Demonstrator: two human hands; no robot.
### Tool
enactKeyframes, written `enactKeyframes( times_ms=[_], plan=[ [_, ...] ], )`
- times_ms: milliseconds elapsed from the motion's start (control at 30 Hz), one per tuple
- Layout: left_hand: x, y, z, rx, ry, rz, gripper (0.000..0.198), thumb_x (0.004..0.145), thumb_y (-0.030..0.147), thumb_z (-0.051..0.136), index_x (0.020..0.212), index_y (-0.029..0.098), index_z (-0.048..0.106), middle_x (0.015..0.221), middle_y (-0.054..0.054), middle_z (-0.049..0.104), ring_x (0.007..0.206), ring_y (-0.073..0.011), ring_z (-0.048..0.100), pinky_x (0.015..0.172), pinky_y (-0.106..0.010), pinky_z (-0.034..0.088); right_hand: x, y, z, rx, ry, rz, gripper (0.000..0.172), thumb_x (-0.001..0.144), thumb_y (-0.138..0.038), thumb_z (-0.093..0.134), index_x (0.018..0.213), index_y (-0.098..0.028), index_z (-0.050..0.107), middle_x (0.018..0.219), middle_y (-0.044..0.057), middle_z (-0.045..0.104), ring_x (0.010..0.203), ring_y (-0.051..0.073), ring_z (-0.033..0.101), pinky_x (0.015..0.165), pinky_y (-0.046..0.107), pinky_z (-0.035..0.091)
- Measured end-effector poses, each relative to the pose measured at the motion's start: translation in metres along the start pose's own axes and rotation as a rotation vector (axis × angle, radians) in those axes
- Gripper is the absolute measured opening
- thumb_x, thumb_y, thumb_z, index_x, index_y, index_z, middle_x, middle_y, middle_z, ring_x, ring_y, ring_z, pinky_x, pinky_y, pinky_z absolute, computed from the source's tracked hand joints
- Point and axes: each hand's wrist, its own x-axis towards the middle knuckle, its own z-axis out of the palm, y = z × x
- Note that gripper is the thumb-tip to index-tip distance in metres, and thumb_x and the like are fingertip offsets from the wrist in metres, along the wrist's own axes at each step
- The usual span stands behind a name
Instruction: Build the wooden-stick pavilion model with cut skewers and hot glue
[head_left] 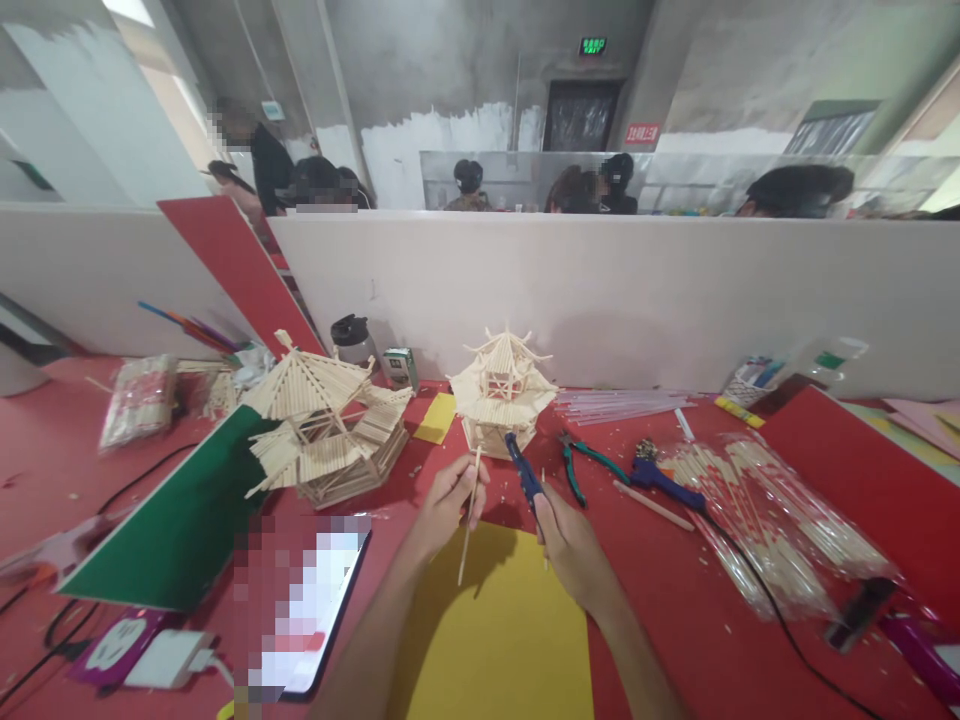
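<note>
My left hand (454, 500) is closed around a thin wooden stick (470, 530), which slants down over a yellow sheet. In my right hand (561, 535) is a slim dark blue tool (523, 470), its tip pointing up and away; its exact kind is unclear. A second thin stick shows beside the right fingers, and I cannot tell whether they grip it. Just beyond both hands stands a small tiered pavilion model (504, 385) built of wooden sticks. A larger stick-built pavilion (330, 430) rests to the left, its roof tilted.
Green-handled pliers (574, 465), a blue corded tool (667, 485) and bagged wooden sticks (757, 520) lie to the right. To the left are a green board (172, 520) and a phone (315, 610). A yellow sheet (495, 640) lies under my forearms. Behind runs a white partition (600, 290).
</note>
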Motion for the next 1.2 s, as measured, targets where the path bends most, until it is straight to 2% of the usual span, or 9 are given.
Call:
enactKeyframes(
  times_ms=[100,267,367,500,733,867,1033,1100,1200],
  plan=[
    [0.0,-0.001,-0.001,-0.017,0.007,0.0,0.033,0.096,0.049,0.041,0.095,0.018,0.051,0.053,0.005,0.051,0.041,-0.0072,0.043,0.046,-0.019,0.032,0.002,0.003,-0.006,-0.073,-0.032,-0.045,0.038,0.099,-0.045,0.03,0.113,-0.022,0.057,0.098,0.006,0.069,0.089,0.022,0.065,0.073,0.028,0.044],
    [0.001,-0.001,0.001,-0.021,0.016,0.021,0.034,0.096,0.05,0.04,0.105,0.019,0.049,0.051,0.006,0.051,0.039,-0.0072,0.04,0.043,-0.018,0.027,0.007,0.023,-0.012,-0.325,0.096,-0.032,0.034,0.093,-0.047,0.043,0.11,-0.02,0.053,0.105,0.01,0.065,0.098,0.026,0.062,0.079,0.032,0.043],
    [0.002,-0.001,0.002,-0.035,0.018,0.036,0.033,0.095,0.05,0.042,0.102,0.019,0.048,0.053,0.006,0.052,0.039,-0.0072,0.041,0.042,-0.018,0.028,0.011,0.038,-0.015,-0.494,0.171,-0.011,0.034,0.088,-0.048,0.052,0.104,-0.019,0.054,0.1,0.011,0.062,0.098,0.028,0.059,0.081,0.034,0.042],
    [0.005,-0.001,0.004,-0.038,0.034,0.04,0.03,0.093,0.048,0.049,0.095,0.018,0.049,0.064,0.003,0.058,0.042,-0.0069,0.049,0.044,-0.019,0.033,0.015,0.049,-0.018,-0.682,0.171,0.056,0.036,0.079,-0.047,0.062,0.097,-0.017,0.055,0.097,0.013,0.059,0.102,0.031,0.054,0.083,0.037,0.041],
    [0.005,-0.005,0.003,-0.014,0.044,0.042,0.028,0.091,0.045,0.052,0.092,0.018,0.051,0.067,0.002,0.058,0.046,-0.0066,0.051,0.045,-0.018,0.033,0.013,0.047,-0.009,-0.774,0.172,0.066,0.046,0.076,-0.04,0.066,0.114,-0.015,0.057,0.108,0.016,0.057,0.108,0.036,0.05,0.091,0.048,0.036],
    [0.004,-0.005,0.005,-0.004,0.022,0.061,0.028,0.092,0.045,0.051,0.09,0.017,0.054,0.067,0.001,0.058,0.047,-0.0071,0.05,0.047,-0.019,0.035,0.02,0.027,-0.009,-0.436,0.187,-0.082,0.036,0.086,-0.04,0.058,0.115,-0.02,0.058,0.112,0.013,0.06,0.109,0.032,0.052,0.095,0.047,0.034],
    [0.002,-0.002,0.009,0.059,-0.022,0.096,0.031,0.092,0.043,0.052,0.081,0.015,0.059,0.067,-0.001,0.059,0.05,-0.0079,0.049,0.049,-0.02,0.036,0.043,-0.007,-0.004,0.454,-0.155,-0.085,0.033,0.09,-0.048,0.055,0.106,-0.02,0.059,0.094,0.007,0.066,0.085,0.02,0.061,0.077,0.032,0.046],
    [0.002,-0.002,0.009,0.078,-0.034,0.104,0.031,0.092,0.043,0.052,0.08,0.014,0.059,0.067,-0.001,0.059,0.05,-0.0081,0.049,0.049,-0.02,0.035,0.055,-0.014,0.002,0.666,-0.245,-0.052,0.033,0.087,-0.049,0.06,0.099,-0.018,0.06,0.083,0.004,0.065,0.072,0.016,0.059,0.067,0.028,0.046],
    [0.002,-0.003,0.007,0.085,-0.038,0.111,0.032,0.093,0.043,0.051,0.08,0.015,0.058,0.066,-0.001,0.059,0.049,-0.0082,0.048,0.048,-0.02,0.033,0.069,-0.017,0.01,0.786,-0.371,-0.043,0.03,0.083,-0.046,0.068,0.085,-0.016,0.06,0.072,0.001,0.064,0.063,0.012,0.056,0.064,0.025,0.043]
  ],
)
